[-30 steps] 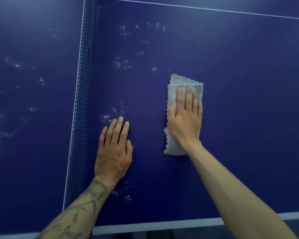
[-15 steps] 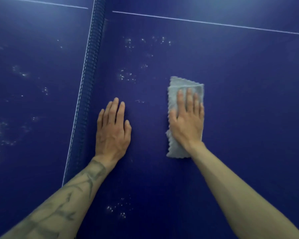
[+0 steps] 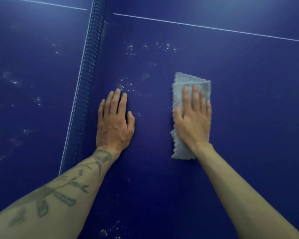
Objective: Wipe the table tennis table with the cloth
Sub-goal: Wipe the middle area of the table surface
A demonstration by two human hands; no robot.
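Lying folded on the blue table tennis table (image 3: pixel 240 118), the pale grey cloth (image 3: pixel 179 149) is pressed flat under the right hand (image 3: pixel 192 121), fingers straight; the left hand (image 3: pixel 114 125) rests flat and spread beside the net (image 3: pixel 86 87), with white specks (image 3: pixel 129 87) just beyond its fingertips

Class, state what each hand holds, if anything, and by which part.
Neither hand grips anything. The right hand presses flat on the middle of the folded cloth; the left hand rests flat on the table.
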